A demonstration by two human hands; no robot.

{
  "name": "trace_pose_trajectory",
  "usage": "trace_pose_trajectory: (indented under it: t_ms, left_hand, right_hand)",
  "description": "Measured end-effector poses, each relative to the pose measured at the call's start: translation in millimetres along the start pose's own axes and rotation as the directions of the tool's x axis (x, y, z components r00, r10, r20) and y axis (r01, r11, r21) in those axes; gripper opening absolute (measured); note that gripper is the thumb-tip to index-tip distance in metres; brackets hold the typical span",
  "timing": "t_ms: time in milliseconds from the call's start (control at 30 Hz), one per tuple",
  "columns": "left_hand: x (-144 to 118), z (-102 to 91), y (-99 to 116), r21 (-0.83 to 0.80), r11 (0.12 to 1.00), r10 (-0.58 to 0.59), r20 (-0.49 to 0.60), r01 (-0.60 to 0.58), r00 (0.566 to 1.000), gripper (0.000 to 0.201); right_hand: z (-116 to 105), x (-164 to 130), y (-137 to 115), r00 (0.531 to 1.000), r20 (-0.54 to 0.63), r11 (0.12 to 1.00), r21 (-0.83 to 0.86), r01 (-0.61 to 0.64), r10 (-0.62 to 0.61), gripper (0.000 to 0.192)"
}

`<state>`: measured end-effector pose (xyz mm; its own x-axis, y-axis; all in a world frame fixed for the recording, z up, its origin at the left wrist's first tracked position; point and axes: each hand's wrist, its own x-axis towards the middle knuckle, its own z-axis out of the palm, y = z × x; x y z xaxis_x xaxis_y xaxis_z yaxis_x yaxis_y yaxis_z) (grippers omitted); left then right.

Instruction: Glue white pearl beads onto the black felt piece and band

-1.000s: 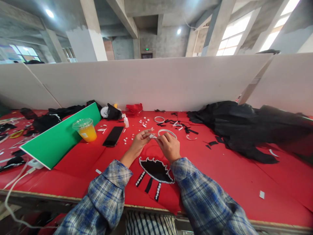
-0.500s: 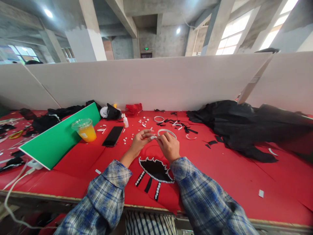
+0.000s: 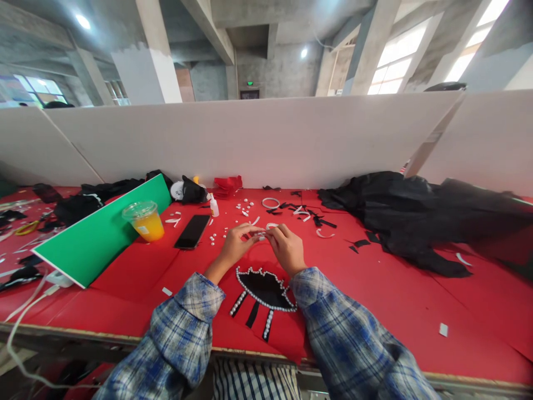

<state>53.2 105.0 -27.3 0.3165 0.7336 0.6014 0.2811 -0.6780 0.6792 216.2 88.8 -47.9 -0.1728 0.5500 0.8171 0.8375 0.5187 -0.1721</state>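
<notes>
White tape roll (image 3: 271, 226) is being pinched between my left hand (image 3: 234, 246) and right hand (image 3: 288, 248), fingertips closed on its strip, just above the black pearl-edged patch (image 3: 265, 289); next I am judging a steady peel is needed

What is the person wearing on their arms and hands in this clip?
Both arms are in long sleeves of blue, white and grey plaid flannel, the left sleeve and right sleeve alike, each ending in a buttoned-looking cuff at the wrist. The left hand and right hand are bare: no gloves, rings or watch visible.
</notes>
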Motion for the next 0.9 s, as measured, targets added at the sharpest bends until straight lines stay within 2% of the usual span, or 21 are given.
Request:
trace_pose_trajectory:
  t_ms: [200, 433, 533, 567, 633, 700, 733, 800, 900]
  left_hand:
    - [-2, -2.3, -4, 0.145, 0.989, 0.022, 0.009, -0.023, 1.000, 0.012]
    - [-3, 2.0, -7, 0.386, 0.921, 0.043, 0.038, -0.054, 0.998, 0.014]
    - [0, -5.7, -17, 0.413, 0.906, -0.096, -0.005, 0.089, 0.995, 0.012]
    - [1, -11.9, -22, 0.427, 0.885, -0.172, -0.073, 0.187, 0.982, 0.013]
    - [3, -28.6, -33, 0.456, 0.830, -0.239, -0.230, 0.322, 0.943, 0.025]
    - [3, -45.6, -45, 0.487, 0.738, -0.297, -0.388, 0.467, 0.873, 0.032]
    - [3, -52.1, -50, 0.497, 0.711, -0.310, -0.415, 0.498, 0.855, 0.034]
    - [2, -58.9, -58, 0.531, 0.685, -0.327, -0.387, 0.498, 0.862, 0.036]
    - [1, -55.5, -63, 0.597, 0.704, -0.317, -0.220, 0.384, 0.923, 0.034]
  right_hand:
    - [1, -1, 2, 0.996, 0.078, 0.999, 0.014, -0.043, 0.041, 0.022]
    - [3, 0, -1, 0.981, 0.176, 0.996, 0.007, -0.090, 0.087, 0.023]
    - [5, -1, -2, 0.953, 0.281, 0.993, -0.010, -0.117, 0.115, 0.022]
    - [6, -2, -2, 0.940, 0.320, 0.993, -0.017, -0.118, 0.117, 0.022]
    - [6, -3, -1, 0.916, 0.384, 0.993, -0.030, -0.113, 0.116, 0.023]
    - [7, -3, 0, 0.901, 0.421, 0.994, -0.035, -0.105, 0.110, 0.023]
    - [7, -4, 0, 0.895, 0.434, 0.995, -0.032, -0.098, 0.102, 0.023]
    - [6, -3, 0, 0.886, 0.454, 0.996, -0.023, -0.088, 0.089, 0.024]
    - [4, -2, -1, 0.876, 0.475, 0.996, -0.021, -0.088, 0.087, 0.026]
